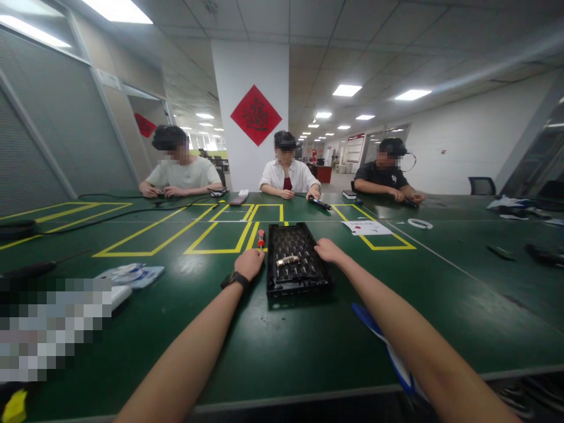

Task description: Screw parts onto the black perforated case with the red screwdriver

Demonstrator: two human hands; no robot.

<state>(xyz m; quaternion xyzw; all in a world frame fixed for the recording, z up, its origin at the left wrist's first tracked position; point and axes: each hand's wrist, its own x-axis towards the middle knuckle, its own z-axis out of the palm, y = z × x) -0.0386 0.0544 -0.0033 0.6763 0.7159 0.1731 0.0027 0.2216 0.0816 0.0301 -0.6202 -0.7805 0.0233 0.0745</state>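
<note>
Desk (185,329): green, yellow-taped.
Left hand (249,264): my grip pinches the screwdriver (261,238) near its shaft; a loose pinch might drop it.
Metal part (287,260): inside the black tray (299,289), possibly loose; tilting could slide it out.
Black tray: between my hands.
Right hand (329,251): touches its right edge; I can't tell whether the grip is closed.

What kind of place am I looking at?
Probably an office workroom: a long green table marked with yellow tape, people in headsets seated across it, and ceiling light panels.
</note>
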